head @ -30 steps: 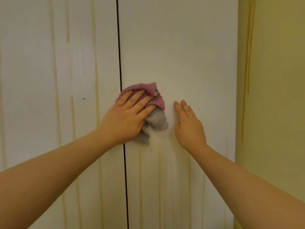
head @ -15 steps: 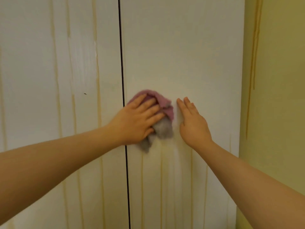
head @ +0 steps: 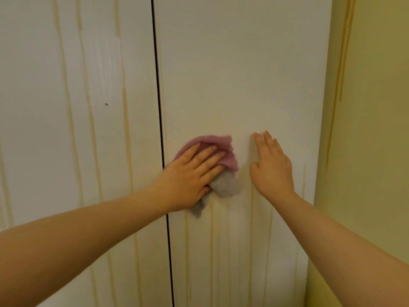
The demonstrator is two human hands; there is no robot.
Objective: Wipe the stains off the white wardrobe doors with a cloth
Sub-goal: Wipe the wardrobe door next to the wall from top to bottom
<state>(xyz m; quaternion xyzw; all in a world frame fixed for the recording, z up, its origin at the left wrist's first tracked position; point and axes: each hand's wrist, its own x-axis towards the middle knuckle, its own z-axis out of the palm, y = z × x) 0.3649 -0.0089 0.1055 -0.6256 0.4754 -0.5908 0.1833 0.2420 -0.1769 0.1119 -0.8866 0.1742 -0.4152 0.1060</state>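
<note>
Left grip (head: 188, 176), fingers flat, presses cloth (head: 228, 161) beside the door seam (head: 158, 85); right grip (head: 271, 167) lies flat; I'd drag firmly down the streaks (head: 211, 240).

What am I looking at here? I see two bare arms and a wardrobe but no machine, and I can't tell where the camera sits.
There is no machine. A person works with bare hands, and the one wide-angle camera is worn on their head, looking forward and down, so the arms reach in from the bottom edge. The left hand presses a pink and grey cloth with straight fingers against the right wardrobe door, close beside the dark gap between the doors. The right hand lies flat on the same door and holds nothing. Yellowish streaks run down below the cloth, and the left door is streaked too. The yellow wall on the right also shows drips.
</note>
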